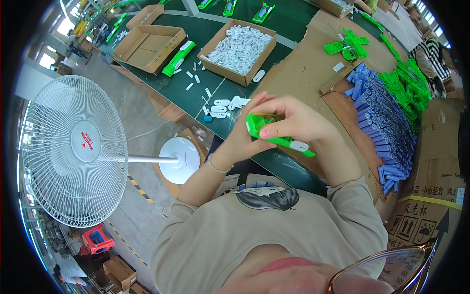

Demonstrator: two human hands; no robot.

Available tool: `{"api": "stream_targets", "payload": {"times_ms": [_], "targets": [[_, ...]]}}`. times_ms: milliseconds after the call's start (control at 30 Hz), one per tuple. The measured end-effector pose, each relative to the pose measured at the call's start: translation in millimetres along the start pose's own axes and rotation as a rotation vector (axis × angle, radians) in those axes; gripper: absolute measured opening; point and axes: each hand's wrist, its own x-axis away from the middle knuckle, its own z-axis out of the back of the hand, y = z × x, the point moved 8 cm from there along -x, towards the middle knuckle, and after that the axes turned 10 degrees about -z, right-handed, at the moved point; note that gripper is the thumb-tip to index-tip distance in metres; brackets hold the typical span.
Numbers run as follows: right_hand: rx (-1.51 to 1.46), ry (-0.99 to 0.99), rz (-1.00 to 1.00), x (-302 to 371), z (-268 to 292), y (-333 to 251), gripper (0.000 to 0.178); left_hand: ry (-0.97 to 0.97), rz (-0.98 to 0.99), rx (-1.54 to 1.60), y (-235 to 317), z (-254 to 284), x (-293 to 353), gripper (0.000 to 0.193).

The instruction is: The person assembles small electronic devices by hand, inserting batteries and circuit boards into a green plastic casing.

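Between my two hands, just past the table's front edge, is a bright green plastic housing [253, 126] with thin wires showing in its open side. My left hand [243, 134] wraps round its left end from below. My right hand [306, 120] grips it from above, the thumb pressed onto the open part near the wires. A white oval piece sits at the housing's lower right end. Beyond my left hand, several white oval plastic pieces [220, 109] lie on the green table [191, 100] beside a small blue object [208, 118].
A carton [221, 72] full of small white parts stands ahead, with a shallow carton [147, 49] and a green housing [179, 59] to its left. Blue cylinders [384, 115] and green parts [409, 85] are piled at right. A white fan [73, 147] stands left; stacked cartons [433, 147] flank my right.
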Motion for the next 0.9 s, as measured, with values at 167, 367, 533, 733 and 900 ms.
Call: {"api": "stream_targets", "payload": {"times_ms": [167, 367, 533, 733, 900], "targets": [[-0.142, 0.254, 0.027, 2, 12, -8, 0.036, 0.079, -0.119, 0.114, -7, -17, 16, 0.089], [-0.050, 0.593, 0.173, 8, 22, -14, 0.041, 0.091, 0.003, -0.026, -11, -8, 18, 0.069], [0.456, 0.755, 0.225, 13, 26, -25, 0.028, 0.216, -0.070, -0.053, 7, 3, 11, 0.059], [0.429, 0.858, 0.144, 14, 34, -18, 0.016, 0.174, -0.101, -0.380, -2, 9, 16, 0.055], [0.601, 0.897, 0.184, 13, 28, -18, 0.016, 0.215, -0.169, -0.639, 12, 13, 10, 0.049]]}}
